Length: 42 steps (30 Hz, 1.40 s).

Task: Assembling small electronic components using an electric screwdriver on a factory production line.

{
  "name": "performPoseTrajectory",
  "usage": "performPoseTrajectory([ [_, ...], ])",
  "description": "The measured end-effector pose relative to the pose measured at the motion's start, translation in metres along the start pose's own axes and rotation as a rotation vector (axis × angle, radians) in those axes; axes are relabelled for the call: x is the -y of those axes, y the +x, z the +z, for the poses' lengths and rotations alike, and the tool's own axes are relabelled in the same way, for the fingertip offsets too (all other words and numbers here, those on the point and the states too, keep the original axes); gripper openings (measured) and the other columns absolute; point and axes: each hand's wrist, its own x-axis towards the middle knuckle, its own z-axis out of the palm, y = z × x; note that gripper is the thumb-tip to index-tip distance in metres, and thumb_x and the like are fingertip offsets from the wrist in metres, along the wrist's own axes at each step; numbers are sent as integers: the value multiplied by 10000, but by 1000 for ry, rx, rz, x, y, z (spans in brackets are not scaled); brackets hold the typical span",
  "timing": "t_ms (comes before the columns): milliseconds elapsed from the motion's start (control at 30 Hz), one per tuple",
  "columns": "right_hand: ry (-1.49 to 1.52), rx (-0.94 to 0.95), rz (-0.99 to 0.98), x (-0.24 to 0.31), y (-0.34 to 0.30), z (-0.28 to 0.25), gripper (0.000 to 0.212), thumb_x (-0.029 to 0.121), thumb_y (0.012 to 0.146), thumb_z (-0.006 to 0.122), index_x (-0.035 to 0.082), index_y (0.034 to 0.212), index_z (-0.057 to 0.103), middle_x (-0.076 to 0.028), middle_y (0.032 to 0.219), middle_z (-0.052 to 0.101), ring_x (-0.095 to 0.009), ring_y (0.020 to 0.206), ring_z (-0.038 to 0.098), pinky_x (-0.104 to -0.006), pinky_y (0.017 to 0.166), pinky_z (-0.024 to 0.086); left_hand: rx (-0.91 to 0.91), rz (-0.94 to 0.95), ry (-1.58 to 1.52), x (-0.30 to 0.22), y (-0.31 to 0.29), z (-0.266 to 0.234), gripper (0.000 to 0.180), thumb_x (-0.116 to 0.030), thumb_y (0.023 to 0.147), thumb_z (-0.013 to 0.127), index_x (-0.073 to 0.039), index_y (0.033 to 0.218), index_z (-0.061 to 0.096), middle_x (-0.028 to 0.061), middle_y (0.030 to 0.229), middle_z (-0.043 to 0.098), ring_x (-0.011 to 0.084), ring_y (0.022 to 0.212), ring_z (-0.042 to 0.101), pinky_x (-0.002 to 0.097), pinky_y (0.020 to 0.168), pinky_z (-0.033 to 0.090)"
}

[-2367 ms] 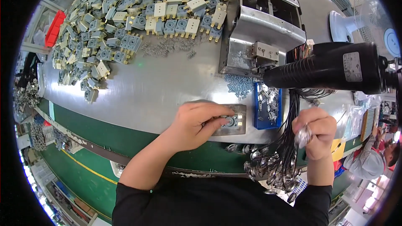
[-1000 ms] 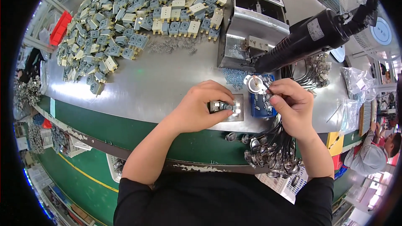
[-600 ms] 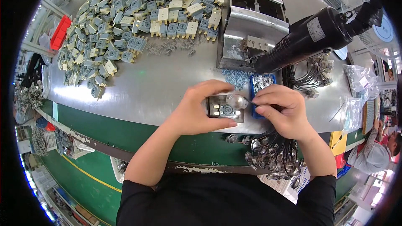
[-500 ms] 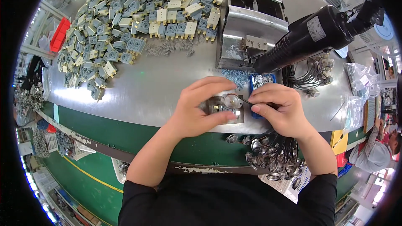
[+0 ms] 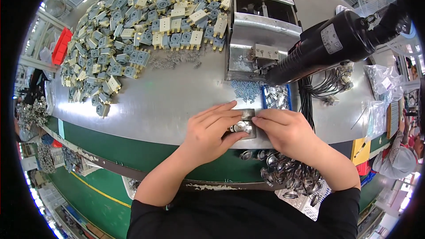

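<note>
A small metal fixture block (image 5: pixel 249 114) sits near the table's front edge, between my two hands. A round silvery metal part (image 5: pixel 240 126) lies on it. My left hand (image 5: pixel 211 129) curls around this part from the left, thumb at its near side and fingers over its far side. From the right, my right hand (image 5: pixel 287 132) has its fingertips pinched together at the block's right side. What those fingertips hold is hidden. Just beyond the hands stand a blue tray (image 5: pixel 289 98) of small metal pieces and a scatter of bluish screws (image 5: pixel 246 90).
A big heap of grey and cream switch-like housings (image 5: pixel 177 13) covers the far left, with loose springs (image 5: pixel 177 59) before it. A metal machine (image 5: pixel 265 31) and a leaning black cylindrical tool (image 5: pixel 323 46) stand beyond. Round metal parts on black cables (image 5: pixel 292 175) hang over the right front edge.
My right hand has moved down and its fingertips now meet the fixture block; the black cable seen in them is hidden. The round part, raised before, now sits lower on the block. The view shifted slightly.
</note>
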Motion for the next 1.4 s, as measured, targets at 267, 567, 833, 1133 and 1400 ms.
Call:
performPoseTrajectory([
  [267,-91,114,-21,-5,3,4,356,36,749,705,-4,1103,718,-84,1090,694,-251,845,728,-366,702,613,68,-239,-187,0,7,-1,389,-117,721,949,-24,1047,759,146,1223,761,322,1151,740,419,952,606],
  [567,-27,185,-38,-13,10,0,434,-23,698,724,-12,1131,746,-101,1118,704,-249,801,723,-355,688,604,193,-248,-317,13,10,-4,374,-88,731,939,-23,1050,755,143,1227,750,317,1111,739,397,925,610],
  [833,35,157,-37,-16,11,5,405,-35,692,731,-25,1097,745,-134,1083,708,-266,803,733,-369,666,605,200,-249,-393,16,11,-4,319,-30,734,915,-13,996,733,141,1179,761,342,1129,739,417,944,611],
  [1133,141,156,54,-17,15,5,296,-55,750,767,-12,1043,750,-140,1043,714,-307,805,724,-392,688,605,199,-215,-365,16,12,-4,331,-30,735,907,-16,1028,752,117,1115,777,342,1154,735,425,959,608],
  [1400,266,185,120,-30,24,2,264,-50,752,778,1,1010,762,-139,983,717,-342,853,707,-414,737,584,200,-226,-360,15,13,-5,334,-27,729,907,-16,1025,754,114,1114,779,343,1155,736,430,959,606],
])
